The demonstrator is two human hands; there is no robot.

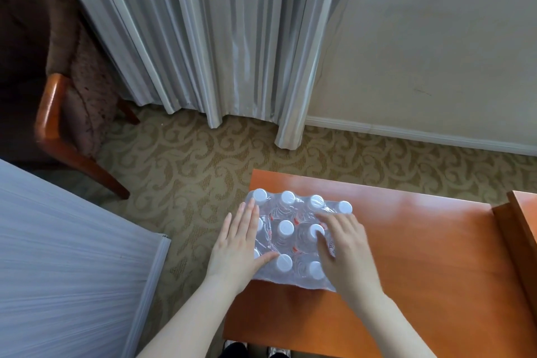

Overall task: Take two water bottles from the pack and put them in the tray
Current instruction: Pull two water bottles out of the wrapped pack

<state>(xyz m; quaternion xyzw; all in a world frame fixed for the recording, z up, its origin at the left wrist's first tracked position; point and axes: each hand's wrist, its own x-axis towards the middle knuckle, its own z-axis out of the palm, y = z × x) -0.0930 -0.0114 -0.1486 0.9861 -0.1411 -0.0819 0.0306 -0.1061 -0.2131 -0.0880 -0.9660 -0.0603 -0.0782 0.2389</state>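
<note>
Your shrink-wrapped pack [293, 237] of white-capped water bottles [285, 227] sits on the table [421, 256]. Left hand [238, 244] flat, fingers spread, at its 9 o'clock edge; right hand [345, 250] fingers pressing wrap at 3 o'clock.

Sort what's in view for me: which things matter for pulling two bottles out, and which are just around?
For the job:
- shrink-wrapped bottle pack, still sealed, on the wooden table
- left hand, flat on the pack
- right hand, fingers pressing the wrap
- no tray clearly in view

Just around:
- armchair
- curtain
- white bed edge
</note>
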